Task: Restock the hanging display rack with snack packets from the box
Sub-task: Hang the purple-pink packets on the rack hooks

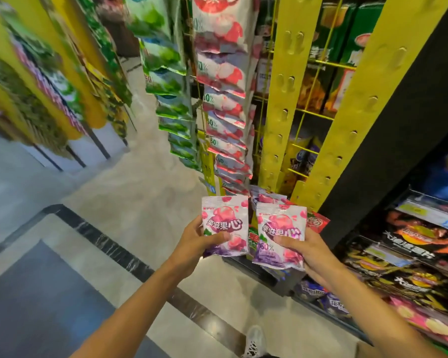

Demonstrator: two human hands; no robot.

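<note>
My left hand [195, 242] grips one pink-and-purple snack packet [225, 220] by its lower left edge, thumb across the front. My right hand [307, 254] holds a second matching packet [282, 228], with more packets, one of them red and green, stacked behind it. Both packets are held upright side by side, just below the hanging display strip [225, 104], where a column of the same pink packets overlaps downward. A column of green packets [166, 81] hangs to its left. No box is in view.
Yellow perforated uprights [285, 99] and a yellow wire grid stand right of the strip. Shelves of dark snack bags [411, 254] fill the lower right. More stocked racks line the aisle's left side. Tiled floor with a dark stripe [109, 244] lies below; my shoe [255, 342] shows.
</note>
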